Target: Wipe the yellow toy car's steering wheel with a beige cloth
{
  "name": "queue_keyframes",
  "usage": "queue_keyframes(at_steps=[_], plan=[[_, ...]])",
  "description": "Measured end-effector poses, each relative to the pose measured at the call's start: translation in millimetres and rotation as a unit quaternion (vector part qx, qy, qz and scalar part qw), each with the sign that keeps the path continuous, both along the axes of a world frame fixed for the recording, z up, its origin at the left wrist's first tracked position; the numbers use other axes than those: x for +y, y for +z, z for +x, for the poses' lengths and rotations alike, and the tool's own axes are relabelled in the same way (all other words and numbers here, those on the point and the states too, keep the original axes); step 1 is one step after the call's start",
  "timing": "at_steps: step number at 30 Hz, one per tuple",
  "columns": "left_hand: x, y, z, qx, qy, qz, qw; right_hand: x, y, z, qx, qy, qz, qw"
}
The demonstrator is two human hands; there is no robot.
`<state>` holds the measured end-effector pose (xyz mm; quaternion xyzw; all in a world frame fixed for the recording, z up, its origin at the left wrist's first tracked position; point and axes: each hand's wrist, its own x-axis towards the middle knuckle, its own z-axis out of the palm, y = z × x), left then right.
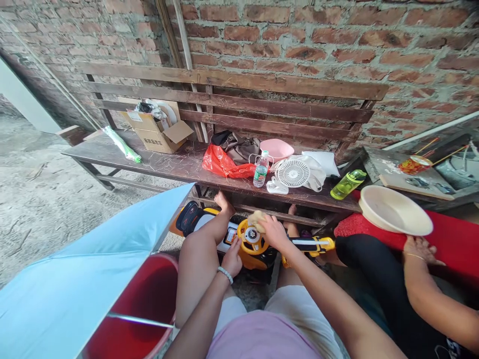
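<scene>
A yellow and black ride-on toy car (209,224) lies between my bare legs, under a wooden bench (164,167). My left hand (232,258) rests on the car's body beside the yellow steering wheel (251,238), fingers curled against it. My right hand (272,230) is closed on a beige cloth (256,218) and presses it onto the top of the steering wheel.
A red bucket (145,304) and a light blue umbrella (90,269) are at my left. The bench carries a cardboard box (159,132), red bag (224,163), water bottle (261,169), white fan (294,174) and green bottle (348,183). Another person's hand (421,249) rests at right near a cream basin (394,212).
</scene>
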<state>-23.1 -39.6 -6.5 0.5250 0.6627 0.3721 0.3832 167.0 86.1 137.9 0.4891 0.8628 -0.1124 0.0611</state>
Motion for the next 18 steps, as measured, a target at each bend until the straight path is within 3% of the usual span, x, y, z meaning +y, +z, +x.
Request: queue_keyframes(at_steps=[4, 9, 18], plan=[[-0.2, 3.6, -0.5, 0.032, -0.011, 0.002, 0.999, 2.5, -18.0, -17.5, -0.033, -0.029, -0.031, 0.999], [0.7, 6.5, -0.9, 0.030, -0.015, 0.001, 0.999, -35.1, -34.9, -17.7, -0.057, -0.104, -0.015, 0.993], [2.5, 8.1, 1.5, 0.020, -0.013, -0.009, 1.000, -101.5, -36.3, -21.0, -0.036, -0.053, -0.066, 0.996]])
